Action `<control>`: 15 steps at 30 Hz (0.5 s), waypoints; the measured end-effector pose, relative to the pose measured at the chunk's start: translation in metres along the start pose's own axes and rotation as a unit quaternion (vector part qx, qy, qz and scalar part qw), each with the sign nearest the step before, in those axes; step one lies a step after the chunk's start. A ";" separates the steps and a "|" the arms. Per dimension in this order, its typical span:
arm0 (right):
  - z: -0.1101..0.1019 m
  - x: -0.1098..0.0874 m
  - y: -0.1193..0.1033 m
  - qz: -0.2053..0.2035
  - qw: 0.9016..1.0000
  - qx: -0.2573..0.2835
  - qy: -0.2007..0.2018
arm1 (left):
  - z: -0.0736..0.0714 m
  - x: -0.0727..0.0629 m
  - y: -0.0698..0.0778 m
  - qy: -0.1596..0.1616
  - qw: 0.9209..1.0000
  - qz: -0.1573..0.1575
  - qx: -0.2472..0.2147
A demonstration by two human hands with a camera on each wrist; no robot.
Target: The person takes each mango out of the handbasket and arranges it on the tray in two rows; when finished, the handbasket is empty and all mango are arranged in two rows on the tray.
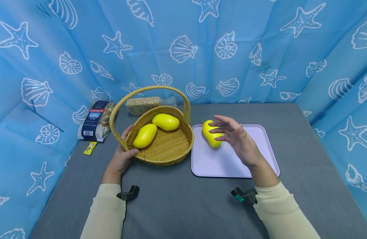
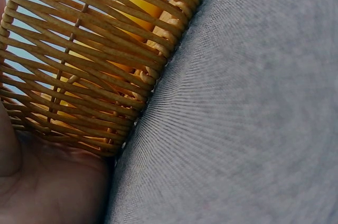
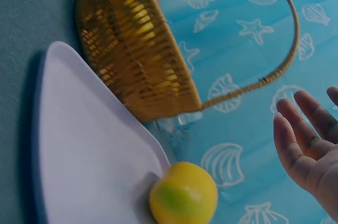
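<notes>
At the left side of a wicker basket (image 1: pixel 171 147), my left hand (image 1: pixel 121 156) grips the rim, thumb over the edge and fingers round the outer wall. Two yellow mangoes (image 1: pixel 145 135) lie inside, toward its left and back; their yellow shows through the weave in the left wrist view. A third yellow mango (image 1: pixel 208 129) rests at the left of a pale lilac tray (image 1: pixel 222 166). My right hand (image 1: pixel 241 141) is raised over the tray, holding nothing, its fingers spread and slightly bent. In the right wrist view, that mango (image 3: pixel 185 195) is apart from the fingers (image 3: pixel 311 113).
Left of the basket lie an Agnesi pasta bag (image 1: pixel 95 121) and a small yellow packet (image 1: pixel 90 148). A clear pack of grain-like pieces (image 1: pixel 143 104) sits behind it. A blue shell-print curtain (image 1: pixel 183 66) borders the grey-covered table (image 1: pixel 183 205).
</notes>
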State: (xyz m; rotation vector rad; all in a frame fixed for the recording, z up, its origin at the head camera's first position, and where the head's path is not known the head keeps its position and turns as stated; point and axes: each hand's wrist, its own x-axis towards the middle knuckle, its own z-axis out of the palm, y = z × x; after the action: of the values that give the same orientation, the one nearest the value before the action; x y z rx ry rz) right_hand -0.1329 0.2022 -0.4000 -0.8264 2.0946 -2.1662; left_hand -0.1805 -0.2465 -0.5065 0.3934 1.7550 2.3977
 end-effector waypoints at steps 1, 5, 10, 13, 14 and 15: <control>0.002 0.001 0.002 -0.001 1.000 0.002 -0.006 | 0.000 0.000 0.000 0.000 1.000 0.000 -0.001; 0.013 0.004 0.011 0.002 0.999 0.015 -0.029 | -0.001 0.000 -0.001 -0.003 1.000 0.003 -0.003; 0.029 0.007 0.020 0.010 0.998 0.040 -0.053 | 0.000 0.001 0.000 -0.003 1.000 0.004 -0.003; 0.038 0.010 0.025 0.016 0.997 0.050 -0.063 | 0.000 0.000 0.000 -0.001 1.000 0.002 -0.003; 0.042 0.011 0.026 0.018 0.996 0.051 -0.066 | 0.000 0.000 0.000 -0.001 1.000 0.002 -0.003; 0.045 0.013 0.028 0.021 0.996 0.049 -0.067 | 0.000 0.000 0.000 0.000 1.000 0.002 -0.003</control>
State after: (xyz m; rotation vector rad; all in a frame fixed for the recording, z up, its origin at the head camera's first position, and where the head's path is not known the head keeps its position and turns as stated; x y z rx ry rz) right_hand -0.1361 0.1529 -0.4231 -0.8835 1.9090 -2.1094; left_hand -0.1802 -0.2463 -0.5063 0.3969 1.7486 2.4059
